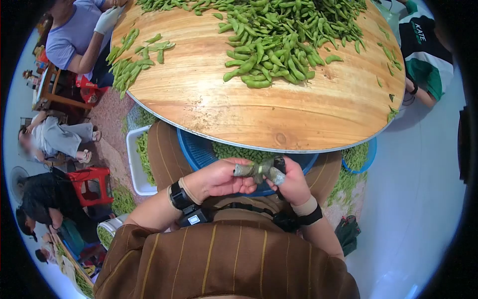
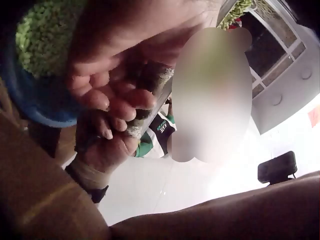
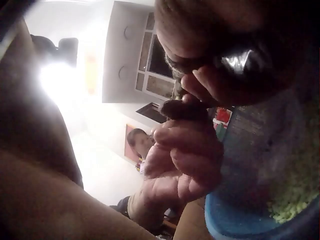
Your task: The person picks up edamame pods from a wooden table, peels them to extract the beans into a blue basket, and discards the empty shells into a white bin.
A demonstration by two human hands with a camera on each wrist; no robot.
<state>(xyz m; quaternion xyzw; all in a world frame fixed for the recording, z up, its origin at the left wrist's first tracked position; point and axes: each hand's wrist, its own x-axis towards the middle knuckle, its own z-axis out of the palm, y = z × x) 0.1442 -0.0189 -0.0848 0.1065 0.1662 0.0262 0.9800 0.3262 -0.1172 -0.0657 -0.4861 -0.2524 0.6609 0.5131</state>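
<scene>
My left hand (image 1: 224,178) and right hand (image 1: 294,184) meet fingertip to fingertip in front of my body, just below the table edge. Both thumbs wear grey, tape-like wraps, and dark covering shows on a right finger. Between the fingertips both hands pinch a small, blurred green bean pod (image 1: 260,170), mostly hidden by the fingers. Under the hands sits a blue basket (image 1: 191,149) holding shelled green beans (image 1: 239,151). In the left wrist view the left hand's fingers (image 2: 97,99) are curled; the right wrist view shows both hands close together, the pod hidden.
A round wooden table (image 1: 209,109) bears a large heap of green pods (image 1: 279,45) and a smaller pile (image 1: 132,70). A white tub (image 1: 133,162) stands left, a blue basin (image 1: 371,154) right. Other people sit around; a red stool (image 1: 92,184) is at left.
</scene>
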